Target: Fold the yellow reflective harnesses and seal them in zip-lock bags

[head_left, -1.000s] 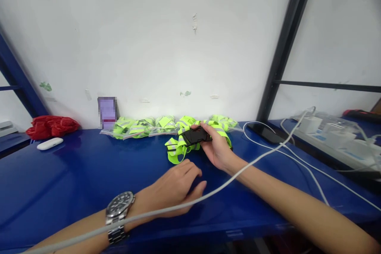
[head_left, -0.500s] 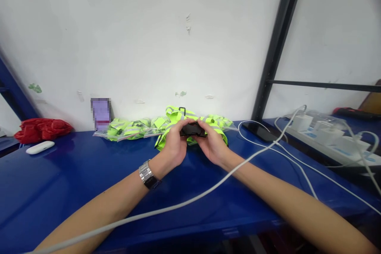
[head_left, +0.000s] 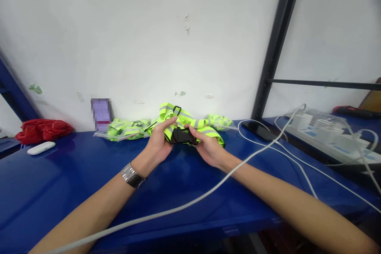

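Both hands hold a bundle of neon-yellow reflective straps [head_left: 184, 117] with grey stripes, just above the far part of the blue table. A black side-release buckle [head_left: 182, 136] joins the straps between my hands, and its two halves look clipped together. My left hand [head_left: 160, 139] is closed on the strap at the buckle's left end, thumb on top. At the buckle's right end, my right hand [head_left: 208, 145] pinches the strap, its thumb pointing left. A small black strap slider [head_left: 177, 110] shows on the upper loop. The undersides of both grips are hidden.
Clear bags of similar straps [head_left: 131, 129] lie along the wall. Left are a red bundle [head_left: 44, 130], a white case [head_left: 41, 148] and a blurred upright phone [head_left: 101, 113]. Right are a dark phone [head_left: 259, 131] and a power strip [head_left: 330, 139]. A white cable [head_left: 184, 205] crosses before my forearms.
My left hand has moved left and my right hand has eased slightly outward, so the gap between them is wider. The black buckle now shows more fully, and the straps have shifted left.
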{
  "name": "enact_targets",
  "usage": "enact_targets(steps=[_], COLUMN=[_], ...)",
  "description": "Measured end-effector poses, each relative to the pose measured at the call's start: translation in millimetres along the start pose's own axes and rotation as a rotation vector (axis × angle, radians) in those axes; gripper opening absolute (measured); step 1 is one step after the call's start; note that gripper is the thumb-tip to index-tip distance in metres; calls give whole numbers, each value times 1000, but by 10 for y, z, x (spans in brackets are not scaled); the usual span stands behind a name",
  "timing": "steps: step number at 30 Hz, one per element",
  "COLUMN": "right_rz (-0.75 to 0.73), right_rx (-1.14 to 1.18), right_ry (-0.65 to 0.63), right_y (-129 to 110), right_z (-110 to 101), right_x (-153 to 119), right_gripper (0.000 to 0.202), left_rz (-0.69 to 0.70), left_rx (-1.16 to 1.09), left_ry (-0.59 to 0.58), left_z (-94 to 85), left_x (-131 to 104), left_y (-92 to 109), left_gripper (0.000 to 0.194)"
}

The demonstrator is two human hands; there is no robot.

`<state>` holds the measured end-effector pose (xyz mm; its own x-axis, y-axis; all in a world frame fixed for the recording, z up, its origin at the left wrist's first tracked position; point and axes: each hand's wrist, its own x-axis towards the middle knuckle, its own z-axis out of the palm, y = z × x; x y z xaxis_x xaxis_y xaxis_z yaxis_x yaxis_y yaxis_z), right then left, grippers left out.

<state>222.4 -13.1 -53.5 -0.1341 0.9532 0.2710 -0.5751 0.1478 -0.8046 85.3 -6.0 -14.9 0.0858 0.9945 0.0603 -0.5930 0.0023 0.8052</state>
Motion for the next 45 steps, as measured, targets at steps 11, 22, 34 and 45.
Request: enact_targets(steps=[11, 22, 34, 45], right_rz=[131, 133, -39, -149], right_rx=[-89, -490, -1566, -2033], right_ry=[169, 346, 63, -177], right_y=[37, 180, 147, 279], right_z=[-75, -135, -187, -124], right_x=[-8, 15, -86, -161], right_gripper=[28, 35, 28, 25], left_rz=[62, 234, 604, 658], left_rx=[267, 465, 1552, 2100], left_ry=[282, 205, -127, -377], left_z=[-285, -577, -846, -899], left_x=[-60, -93, -122, -116], left_y=[-273, -290, -251, -373], left_gripper=[29, 24, 24, 27])
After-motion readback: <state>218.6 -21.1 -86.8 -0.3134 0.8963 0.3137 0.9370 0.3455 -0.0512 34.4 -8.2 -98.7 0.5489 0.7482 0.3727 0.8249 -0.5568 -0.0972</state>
